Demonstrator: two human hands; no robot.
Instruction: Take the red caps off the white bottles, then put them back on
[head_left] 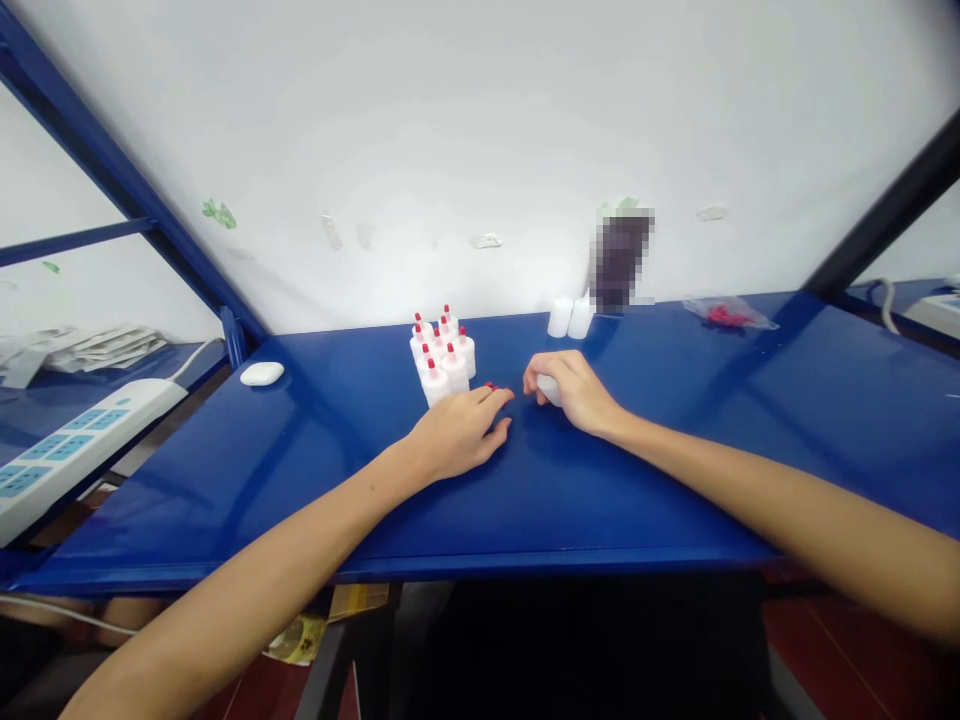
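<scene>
My right hand (576, 392) is wrapped around a small white plastic bottle (549, 388), mostly hidden by the fingers. To its left, my left hand (461, 432) rests low over the blue table, thumb and forefinger apart with nothing seen between them. Small red pieces (491, 386) show just behind its fingers; their full shape is hidden. Beside that hand stands a tight group of several white bottles (454, 372) with pointed red-tipped caps. Two white bottles (559, 318) without red tips stand near the wall, beyond my right hand.
A clear plastic bag (729, 314) with red pieces lies at the back right of the blue table (300, 480). A white oval object (262, 374) sits at the left. Left of the table is a power strip (75, 440). A blurred dark patch (621, 262) covers something by the wall.
</scene>
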